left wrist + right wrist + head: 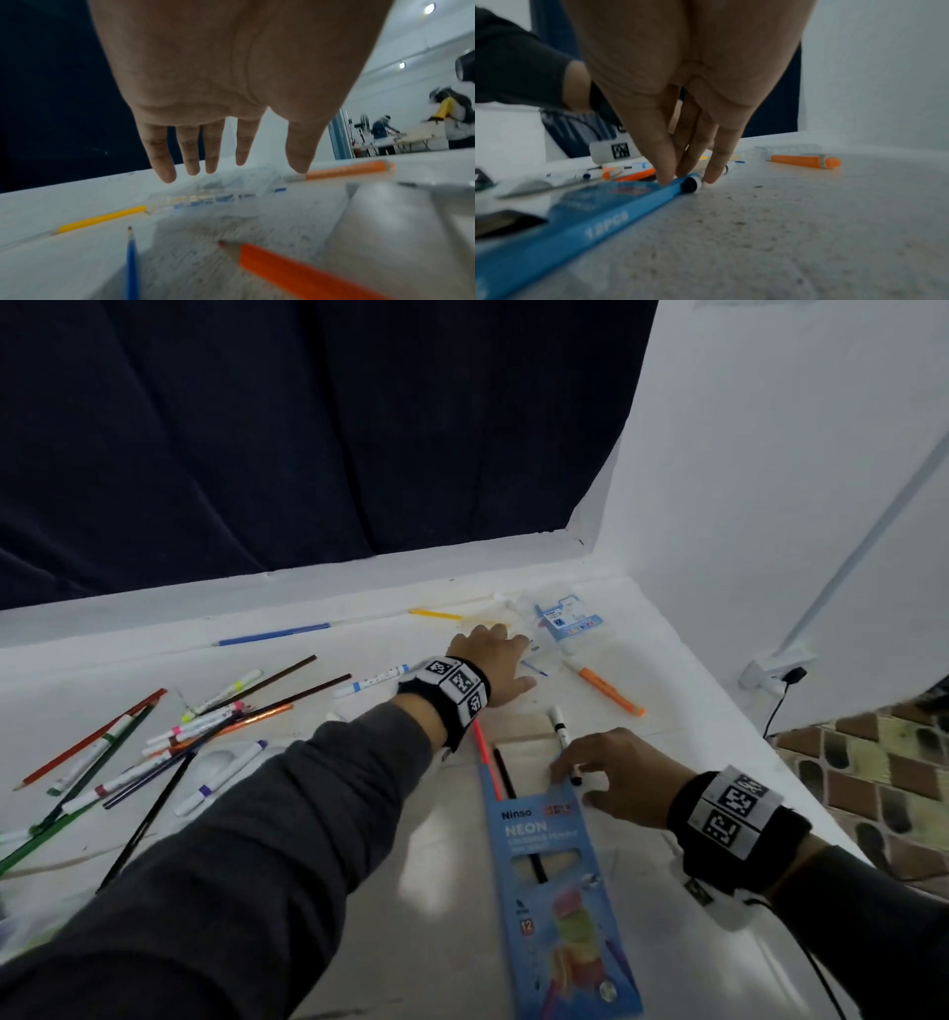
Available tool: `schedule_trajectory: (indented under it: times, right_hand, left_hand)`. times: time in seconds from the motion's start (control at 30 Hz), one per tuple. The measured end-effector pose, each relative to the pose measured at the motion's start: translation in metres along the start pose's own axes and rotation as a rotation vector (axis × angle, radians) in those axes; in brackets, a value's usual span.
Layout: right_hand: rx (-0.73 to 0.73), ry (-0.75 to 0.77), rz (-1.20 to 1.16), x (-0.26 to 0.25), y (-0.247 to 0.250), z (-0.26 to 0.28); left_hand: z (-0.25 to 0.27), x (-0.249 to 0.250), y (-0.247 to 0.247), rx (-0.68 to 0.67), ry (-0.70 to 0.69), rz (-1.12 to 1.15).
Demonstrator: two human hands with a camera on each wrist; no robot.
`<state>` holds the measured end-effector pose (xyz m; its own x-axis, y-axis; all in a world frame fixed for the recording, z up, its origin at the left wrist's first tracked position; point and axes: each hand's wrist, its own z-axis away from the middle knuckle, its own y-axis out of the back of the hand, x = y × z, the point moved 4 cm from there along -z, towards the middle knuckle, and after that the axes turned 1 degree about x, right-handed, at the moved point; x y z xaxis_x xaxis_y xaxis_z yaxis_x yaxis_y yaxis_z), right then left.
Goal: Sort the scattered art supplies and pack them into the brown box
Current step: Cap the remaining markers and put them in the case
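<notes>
My left hand (506, 660) reaches to the far side of the table, its straight fingers (164, 170) spread just above a clear plastic packet (218, 192). It holds nothing. My right hand (575, 785) pinches the black-capped end of a white marker (561, 737), (693, 183) beside the open top of a blue Neon pencil box (554, 891). A red pencil (485, 757) and a black pencil (506, 773) stick out of that box. A pale tan flat piece (529, 747) lies under them. No brown box is in view.
Several pencils and markers lie heaped at the left (169, 737). A yellow pencil (102, 219), an orange marker (611, 690), a blue pencil (272, 634) and a blue-and-white packet (567, 621) lie near the back ledge. A white wall (770, 505) closes the right side.
</notes>
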<state>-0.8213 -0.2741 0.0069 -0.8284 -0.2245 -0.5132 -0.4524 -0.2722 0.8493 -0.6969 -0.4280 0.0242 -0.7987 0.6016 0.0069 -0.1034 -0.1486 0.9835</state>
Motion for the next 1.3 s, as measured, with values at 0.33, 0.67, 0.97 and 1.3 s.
schedule_trajectory:
  times: [0.33, 0.67, 0.97, 1.3]
  right_hand:
    - [0.41, -0.065, 0.053, 0.038, 0.031, -0.01]
    - [0.064, -0.381, 0.259, 0.065, 0.039, -0.039]
    - [0.071, -0.487, 0.107, 0.071, 0.054, -0.048]
    - [0.426, -0.435, -0.261, 0.033, 0.063, -0.056]
  left_hand:
    - [-0.04, -0.011, -0.017, -0.037, -0.012, -0.109]
    - [-0.028, -0.01, -0.014, 0.03, -0.101, -0.202]
    - [-0.01, -0.033, 0.024, 0.174, -0.129, 0.012]
    - [0.046, -0.065, 0.112, 0.522, -0.042, 0.287]
